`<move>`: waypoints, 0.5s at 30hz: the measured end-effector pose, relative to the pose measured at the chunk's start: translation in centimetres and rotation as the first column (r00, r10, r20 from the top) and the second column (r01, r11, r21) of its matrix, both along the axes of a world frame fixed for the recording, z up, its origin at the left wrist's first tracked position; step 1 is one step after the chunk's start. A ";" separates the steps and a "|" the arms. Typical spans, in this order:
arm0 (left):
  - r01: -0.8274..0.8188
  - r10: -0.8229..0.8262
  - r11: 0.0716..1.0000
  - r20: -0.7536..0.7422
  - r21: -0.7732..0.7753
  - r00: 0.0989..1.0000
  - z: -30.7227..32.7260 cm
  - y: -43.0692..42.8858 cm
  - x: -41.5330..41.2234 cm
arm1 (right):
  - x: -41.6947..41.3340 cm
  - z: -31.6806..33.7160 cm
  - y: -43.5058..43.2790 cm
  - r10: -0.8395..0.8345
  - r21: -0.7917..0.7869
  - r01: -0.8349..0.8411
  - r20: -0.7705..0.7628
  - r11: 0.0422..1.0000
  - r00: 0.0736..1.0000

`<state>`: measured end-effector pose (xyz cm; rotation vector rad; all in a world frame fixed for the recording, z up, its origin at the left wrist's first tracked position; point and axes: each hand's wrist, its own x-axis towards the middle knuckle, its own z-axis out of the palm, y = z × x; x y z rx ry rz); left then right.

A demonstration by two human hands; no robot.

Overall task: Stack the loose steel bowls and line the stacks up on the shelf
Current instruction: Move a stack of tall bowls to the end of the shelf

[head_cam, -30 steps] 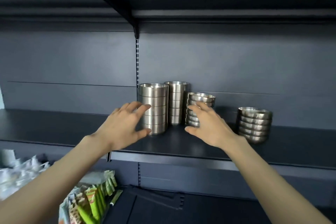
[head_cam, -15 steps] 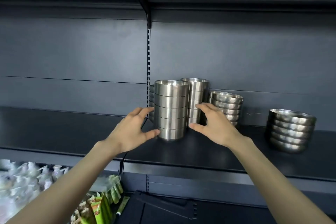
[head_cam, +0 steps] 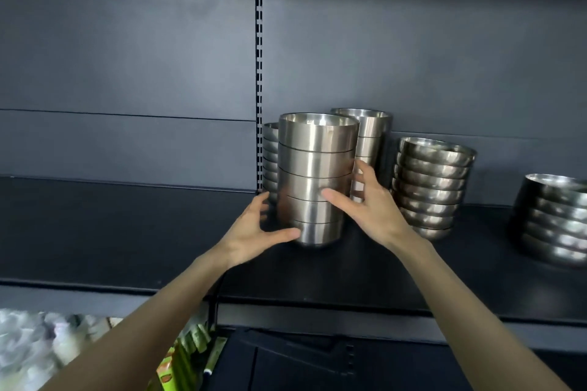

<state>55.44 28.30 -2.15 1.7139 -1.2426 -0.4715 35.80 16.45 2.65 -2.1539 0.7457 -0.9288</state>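
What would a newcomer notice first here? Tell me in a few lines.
The tall stack of steel bowls at the middle of the dark shelf stands out, gripped from both sides by the left hand and the right hand. Other shiny stacks stand around it: a half-hidden stack behind on its left, a narrow stack behind on its right, a stack of rounder bowls further right, and a last stack at the right edge.

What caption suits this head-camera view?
Left hand and right hand grip the front bowl stack on a dark shelf.
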 end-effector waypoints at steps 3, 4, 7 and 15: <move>0.099 -0.099 0.995 -0.063 0.006 0.993 -0.2 -1.1 0.9 | 1.0 -0.6 0.2 -0.012 0.042 0.010 0.050 0.999 0.999; 0.132 -0.131 0.991 -0.080 0.007 0.988 -0.1 -1.4 1.1 | 1.2 -0.7 0.2 -0.011 0.047 0.007 0.073 0.999 0.997; 0.199 -0.201 0.980 -0.151 -0.029 0.968 -0.1 -2.1 1.5 | 1.9 -0.9 0.3 -0.029 0.074 0.019 0.133 0.997 0.991; 0.146 -0.155 0.986 -0.116 -0.083 0.981 -0.6 -2.3 2.4 | 2.4 -1.2 -0.1 -0.018 0.133 0.001 0.125 0.991 0.992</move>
